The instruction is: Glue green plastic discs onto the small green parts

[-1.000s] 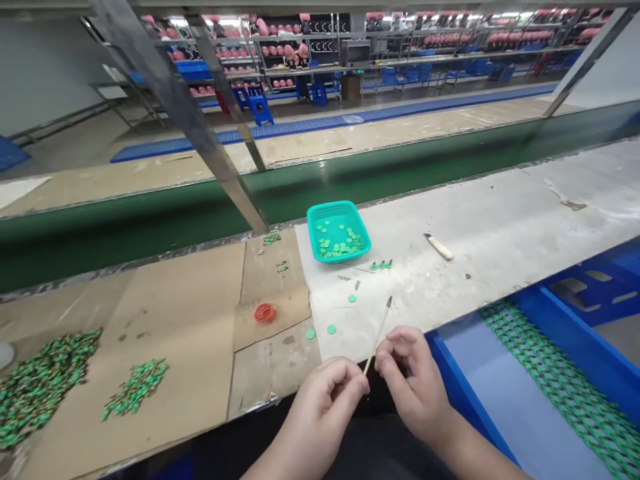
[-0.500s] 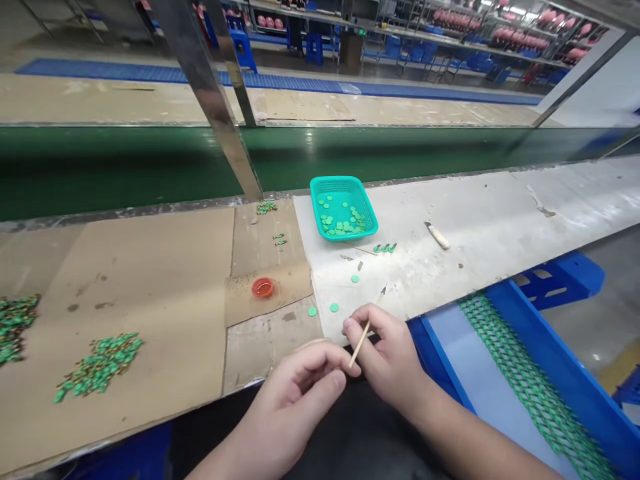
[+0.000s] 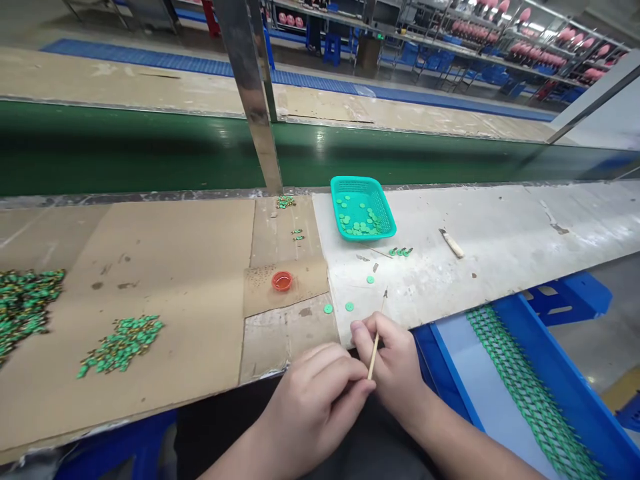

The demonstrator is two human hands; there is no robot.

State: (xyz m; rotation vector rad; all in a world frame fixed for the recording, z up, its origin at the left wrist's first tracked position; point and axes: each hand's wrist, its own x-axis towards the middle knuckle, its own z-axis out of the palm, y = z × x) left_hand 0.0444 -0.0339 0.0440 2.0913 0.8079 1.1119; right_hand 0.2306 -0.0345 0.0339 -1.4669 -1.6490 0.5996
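A thin wooden stick (image 3: 374, 357) with a dark tip slants up from my hands over the table's front edge. Thumb and forefinger of my right hand (image 3: 393, 360) are closed around its middle. At its lower end, my left hand (image 3: 320, 400) has thumb and forefinger pinched together on the stick. Just beyond the hands lie three loose flat green discs, one of them a green disc (image 3: 349, 307) closest to the stick. A small red cup (image 3: 282, 281) with liquid stands on cardboard to the left. Farther back is a turquoise basket (image 3: 389, 230) with several more green discs inside.
Piles of small green-and-gold pieces (image 3: 123, 343) lie on the cardboard at left. A knife (image 3: 453, 244) and three green discs with dark pieces (image 3: 401, 252) rest on the right side. A blue crate (image 3: 565, 360) holding rows of green pieces stands at lower right. A metal post (image 3: 260, 127) rises behind.
My left fingers have closed from a looser curl into a pinch at the stick's lower end. The stick stands a little steeper. The camera view has shifted slightly to the left.
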